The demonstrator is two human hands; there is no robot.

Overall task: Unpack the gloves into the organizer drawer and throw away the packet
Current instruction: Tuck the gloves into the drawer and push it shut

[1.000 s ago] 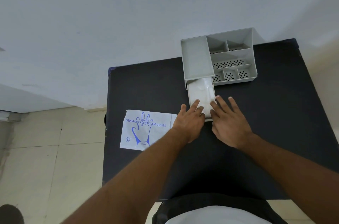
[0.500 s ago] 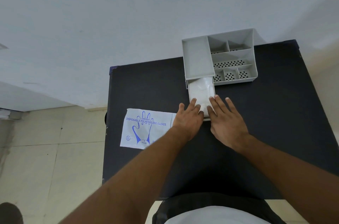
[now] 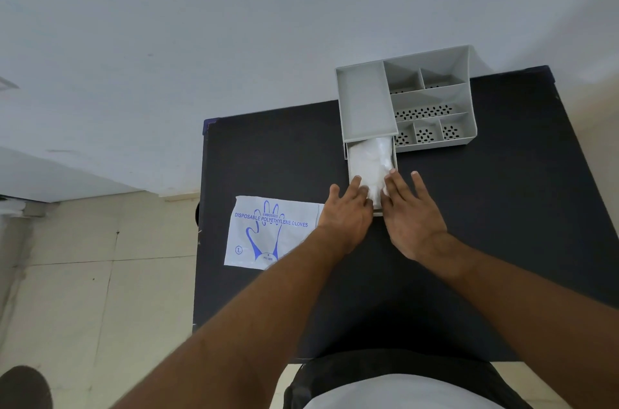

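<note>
Hands: the left hand (image 3: 345,211) and right hand (image 3: 412,217) are lying flat with fingers straight and apart, pressing down on the near end of the stack and gripping nothing
Gloves: the white gloves (image 3: 370,160) are sitting in the pulled-out drawer (image 3: 378,212), which is jutting toward the person from under the grey organizer (image 3: 435,97)
Packet: the printed packet (image 3: 271,234) is lying flat, just left of the left hand, not yet thrown away
Risk, snagging: the stack seems to be puffing up, so sliding the drawer in could catch the top sheets on the tray above
Risk, shifting: a hard push could shove the light organizer at the table's far edge
Risk, packet: a brushing forearm could sweep it off the left side
Surface: a dark matte table (image 3: 485,207)
Room: a plain pale wall (image 3: 234,23) is rising beyond, and a beige tiled floor (image 3: 83,274) is showing on the left
</note>
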